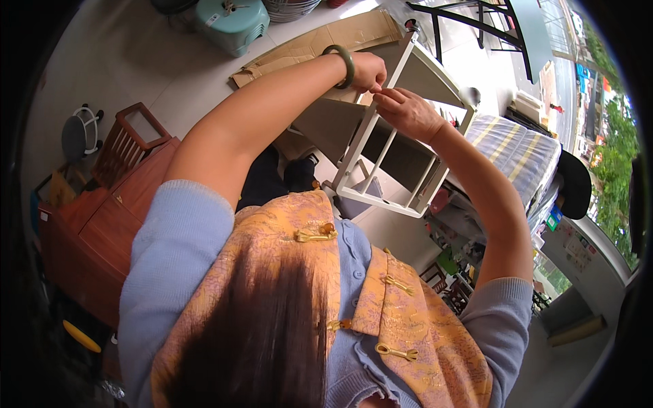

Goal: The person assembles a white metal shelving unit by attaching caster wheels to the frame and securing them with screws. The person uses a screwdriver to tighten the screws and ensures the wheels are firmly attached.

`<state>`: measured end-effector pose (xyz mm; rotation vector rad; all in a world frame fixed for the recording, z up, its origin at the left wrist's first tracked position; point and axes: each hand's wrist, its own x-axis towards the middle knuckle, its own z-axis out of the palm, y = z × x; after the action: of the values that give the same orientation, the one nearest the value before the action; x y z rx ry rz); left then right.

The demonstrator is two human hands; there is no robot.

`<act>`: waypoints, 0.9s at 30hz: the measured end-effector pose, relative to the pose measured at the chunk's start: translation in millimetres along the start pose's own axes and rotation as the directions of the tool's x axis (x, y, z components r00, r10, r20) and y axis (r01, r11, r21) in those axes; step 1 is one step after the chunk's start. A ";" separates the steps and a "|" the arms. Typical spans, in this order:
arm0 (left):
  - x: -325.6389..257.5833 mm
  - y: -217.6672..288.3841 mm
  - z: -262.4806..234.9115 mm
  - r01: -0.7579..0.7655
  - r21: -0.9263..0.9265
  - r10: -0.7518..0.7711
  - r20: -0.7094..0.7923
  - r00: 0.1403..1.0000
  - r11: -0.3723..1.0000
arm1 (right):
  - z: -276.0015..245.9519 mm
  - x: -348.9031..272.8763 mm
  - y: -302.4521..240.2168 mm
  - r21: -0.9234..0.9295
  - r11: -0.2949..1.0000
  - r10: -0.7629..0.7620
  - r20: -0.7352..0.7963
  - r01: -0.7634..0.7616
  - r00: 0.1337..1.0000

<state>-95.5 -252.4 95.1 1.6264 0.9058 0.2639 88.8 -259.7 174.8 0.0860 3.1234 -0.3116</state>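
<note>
A white-framed rack (362,134) with grey panels and a dark castor stands tilted in front of me. My left hand (367,71), below a dark green bangle (349,65) on the wrist, is closed in a pinch at one of its white posts. Beside it, my right hand (410,114) has its fingers bent together at the same post, almost touching the left fingertips. Anything small between the fingers is hidden. One grey panel (332,122) lies just under my left forearm.
Flattened cardboard (320,46) lies on the floor beyond the rack. A teal plastic stool (232,26) stands at the far left. Reddish wooden furniture (102,231) and a small round wheeled stool (76,136) are on my left. A plaid cushion (510,153) sits on the right.
</note>
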 end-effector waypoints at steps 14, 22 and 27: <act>-53.5 -2.9 112.3 -0.137 -0.314 -0.052 -0.528 0.848 0.939 | 37.1 -3.4 -67.1 0.639 -0.263 0.886 0.456 -0.723 0.081; -67.8 22.9 170.7 -0.140 -0.585 -0.242 -0.526 0.815 0.799 | 55.5 4.4 -82.6 0.840 -0.308 0.947 0.314 -0.448 -0.062; -69.0 37.8 165.4 -0.083 -0.842 -0.459 -0.370 0.808 0.532 | 55.7 -0.2 -77.2 0.664 -0.060 0.986 0.155 -0.745 0.059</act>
<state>-24.3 -420.9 104.2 0.4943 1.1462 0.9095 84.5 -346.3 135.5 2.3836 2.0857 -1.2711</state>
